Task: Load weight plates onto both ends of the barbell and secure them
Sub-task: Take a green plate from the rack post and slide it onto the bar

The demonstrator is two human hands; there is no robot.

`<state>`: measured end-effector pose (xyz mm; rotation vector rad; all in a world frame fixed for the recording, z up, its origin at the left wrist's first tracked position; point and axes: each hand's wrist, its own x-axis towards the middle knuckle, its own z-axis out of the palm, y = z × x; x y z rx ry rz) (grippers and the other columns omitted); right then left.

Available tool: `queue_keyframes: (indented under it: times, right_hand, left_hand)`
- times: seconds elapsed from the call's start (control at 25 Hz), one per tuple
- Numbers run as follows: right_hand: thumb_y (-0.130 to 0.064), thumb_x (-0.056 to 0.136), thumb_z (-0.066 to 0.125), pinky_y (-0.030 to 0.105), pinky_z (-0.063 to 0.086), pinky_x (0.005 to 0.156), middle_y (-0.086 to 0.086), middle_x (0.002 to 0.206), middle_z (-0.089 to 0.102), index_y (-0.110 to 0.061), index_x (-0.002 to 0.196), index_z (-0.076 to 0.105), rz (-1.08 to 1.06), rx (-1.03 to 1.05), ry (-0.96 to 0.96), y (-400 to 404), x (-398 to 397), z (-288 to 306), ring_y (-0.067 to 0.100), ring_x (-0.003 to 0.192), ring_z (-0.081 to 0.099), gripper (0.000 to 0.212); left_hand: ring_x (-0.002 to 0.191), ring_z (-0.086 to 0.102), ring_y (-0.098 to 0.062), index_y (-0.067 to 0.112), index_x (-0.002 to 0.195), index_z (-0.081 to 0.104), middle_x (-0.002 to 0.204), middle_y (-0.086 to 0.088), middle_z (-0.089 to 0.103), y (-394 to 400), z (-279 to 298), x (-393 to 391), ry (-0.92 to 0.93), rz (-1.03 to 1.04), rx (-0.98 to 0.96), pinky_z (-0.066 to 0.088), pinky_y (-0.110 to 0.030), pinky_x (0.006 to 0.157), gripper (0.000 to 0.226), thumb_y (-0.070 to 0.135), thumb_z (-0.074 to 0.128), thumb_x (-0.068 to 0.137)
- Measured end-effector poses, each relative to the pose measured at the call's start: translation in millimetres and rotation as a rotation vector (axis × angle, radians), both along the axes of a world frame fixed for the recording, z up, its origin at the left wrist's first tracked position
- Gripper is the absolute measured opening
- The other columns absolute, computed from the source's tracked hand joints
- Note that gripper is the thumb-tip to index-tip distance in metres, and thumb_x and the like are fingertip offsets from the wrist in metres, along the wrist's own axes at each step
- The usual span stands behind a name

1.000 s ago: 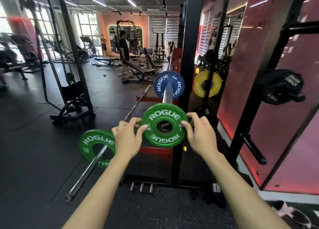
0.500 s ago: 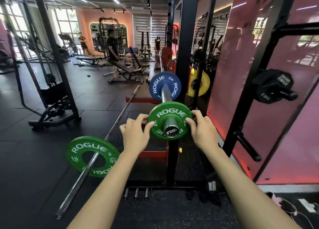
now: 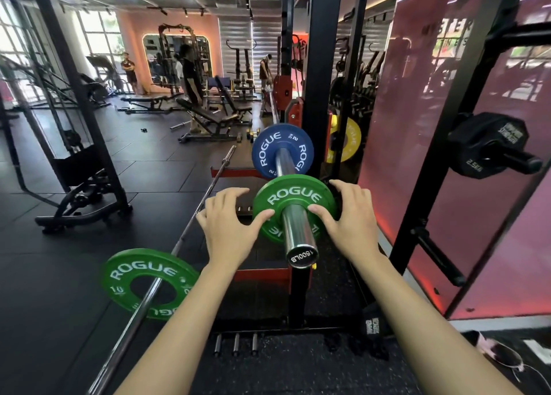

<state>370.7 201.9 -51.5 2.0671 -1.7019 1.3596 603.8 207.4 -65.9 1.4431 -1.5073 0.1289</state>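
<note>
Hands, left hand (image 3: 229, 224) and right hand (image 3: 348, 215), spread open, thumbs pressing the green Rogue plate (image 3: 286, 198) on the barbell sleeve (image 3: 298, 233).

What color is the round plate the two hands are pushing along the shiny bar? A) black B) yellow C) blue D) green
D: the left hand and right hand press on a green Rogue plate on the barbell sleeve; the blue Rogue plate sits farther along it, untouched.
</note>
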Motion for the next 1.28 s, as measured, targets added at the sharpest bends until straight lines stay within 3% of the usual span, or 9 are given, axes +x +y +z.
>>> queue_keyframes:
  times: [0.24,0.48,0.76,0.92,1.08,1.28]
  right_hand:
    - [-0.059,0.084,0.064,0.045,0.045,0.093,0.005,0.121,0.057,-0.012,0.132,0.051,0.012,-0.003,0.003,-79,2,3,0.024,0.111,0.046,0.069]
    - [-0.064,0.078,0.067,0.041,0.041,0.1,0.006,0.13,0.052,-0.011,0.14,0.041,-0.014,-0.001,0.005,-179,2,13,0.026,0.12,0.043,0.085]
    - [-0.076,0.068,0.064,0.044,0.041,0.094,0.006,0.134,0.051,-0.013,0.137,0.044,-0.151,-0.019,0.081,-269,4,16,0.028,0.121,0.043,0.096]
    - [-0.084,0.067,0.059,0.045,0.042,0.091,0.004,0.131,0.054,-0.015,0.134,0.045,-0.124,-0.056,0.07,-275,-2,6,0.027,0.119,0.045,0.097]
    - [-0.078,0.066,0.065,0.045,0.041,0.097,0.006,0.134,0.051,-0.012,0.141,0.038,-0.129,0.017,0.026,-258,0,13,0.028,0.123,0.044,0.104]
    - [-0.066,0.078,0.066,0.042,0.044,0.094,0.005,0.127,0.055,-0.014,0.137,0.044,-0.049,-0.042,0.024,-205,-2,2,0.026,0.115,0.047,0.081]
  left_hand:
    - [0.116,0.044,-0.013,0.032,0.119,0.057,0.123,0.014,0.056,-78,8,-1,-0.008,0.039,-0.009,0.026,-0.035,0.093,0.065,0.072,0.071,0.07]
    - [0.115,0.047,-0.016,0.033,0.117,0.057,0.121,0.013,0.058,-181,4,-7,0.014,0.093,-0.028,0.028,-0.036,0.093,0.06,0.069,0.07,0.072]
    - [0.134,0.033,-0.029,0.022,0.13,0.052,0.15,-0.004,0.039,-272,6,-4,-0.007,0.249,-0.018,0.026,-0.053,0.104,0.091,0.079,0.07,0.061]
    - [0.135,0.03,-0.029,0.027,0.126,0.05,0.151,-0.003,0.035,-275,5,4,-0.062,0.257,-0.039,0.023,-0.052,0.105,0.091,0.085,0.065,0.059]
    - [0.121,0.049,-0.025,0.022,0.126,0.056,0.135,0.0,0.054,-253,9,-5,-0.166,0.277,-0.069,0.031,-0.044,0.095,0.072,0.069,0.07,0.073]
    - [0.115,0.051,-0.02,0.028,0.13,0.056,0.13,0.005,0.057,-206,-4,-1,-0.277,0.266,-0.097,0.033,-0.042,0.091,0.054,0.057,0.064,0.085]
